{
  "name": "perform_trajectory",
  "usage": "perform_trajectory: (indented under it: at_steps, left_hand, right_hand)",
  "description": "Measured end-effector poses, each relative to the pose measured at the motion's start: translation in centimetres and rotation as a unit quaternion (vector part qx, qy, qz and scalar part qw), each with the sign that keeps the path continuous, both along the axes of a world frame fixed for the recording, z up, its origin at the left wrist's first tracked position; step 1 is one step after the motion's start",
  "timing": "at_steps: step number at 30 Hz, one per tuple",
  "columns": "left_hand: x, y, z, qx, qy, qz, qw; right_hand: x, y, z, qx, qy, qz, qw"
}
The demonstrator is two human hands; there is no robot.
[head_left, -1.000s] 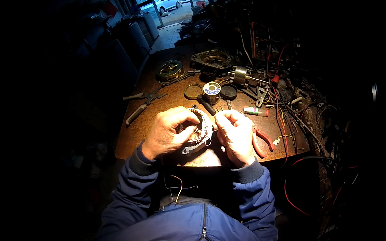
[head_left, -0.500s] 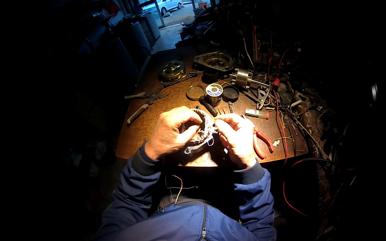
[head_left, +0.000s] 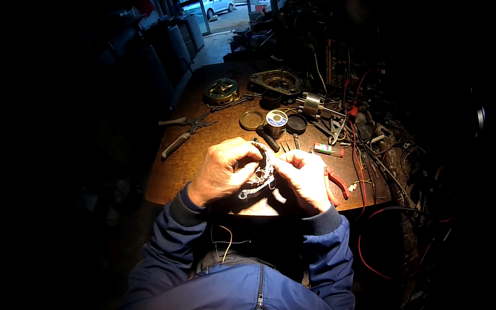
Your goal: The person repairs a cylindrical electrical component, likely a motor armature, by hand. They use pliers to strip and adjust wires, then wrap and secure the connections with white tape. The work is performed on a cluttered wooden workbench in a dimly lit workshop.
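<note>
Left fingers (head_left: 246, 151) grip one wound ring (head_left: 268, 169), right fingers (head_left: 287, 166) pinched at its rim, one spool (head_left: 277, 120) beyond.

dull grey metal ring-shaped stator (head_left: 267, 168), rough brown wooden bench (head_left: 217, 124), shiny silver metal cylinder (head_left: 312, 104), glossy gold-toned metal disc (head_left: 222, 91), matt blue cloth sleeves (head_left: 326, 244)

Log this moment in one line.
Left hand: holding wire-wound ring | Right hand: at ring's right edge, grip unclear | Nearby: red-handled pliers, spool
</note>
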State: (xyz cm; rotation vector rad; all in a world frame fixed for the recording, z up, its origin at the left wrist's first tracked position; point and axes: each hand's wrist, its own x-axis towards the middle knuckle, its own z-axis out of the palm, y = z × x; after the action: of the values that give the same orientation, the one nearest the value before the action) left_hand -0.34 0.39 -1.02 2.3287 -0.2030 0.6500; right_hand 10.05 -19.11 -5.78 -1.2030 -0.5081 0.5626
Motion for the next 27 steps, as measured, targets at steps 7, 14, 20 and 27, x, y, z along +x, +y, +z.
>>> perform_trajectory:
  at_steps: [7,14,20,27]
  left_hand:
    - [0.4,0.2,0.5,0.009,0.012,0.000,1.000]
    - [1.4,-0.5,2.7,0.034,0.087,-0.012,0.996]
    - [2.2,0.2,3.3,0.019,0.118,-0.046,0.992]
    - [4.0,0.3,5.4,0.065,0.207,-0.051,0.975]
  right_hand:
    - [0.3,0.3,-0.4,0.010,0.028,-0.012,0.999]
    - [0.2,0.5,-0.8,0.039,0.023,-0.040,0.998]
    - [0.2,0.8,-1.1,0.019,-0.030,-0.052,0.998]
    - [0.0,0.5,-0.6,0.021,-0.025,-0.049,0.998]
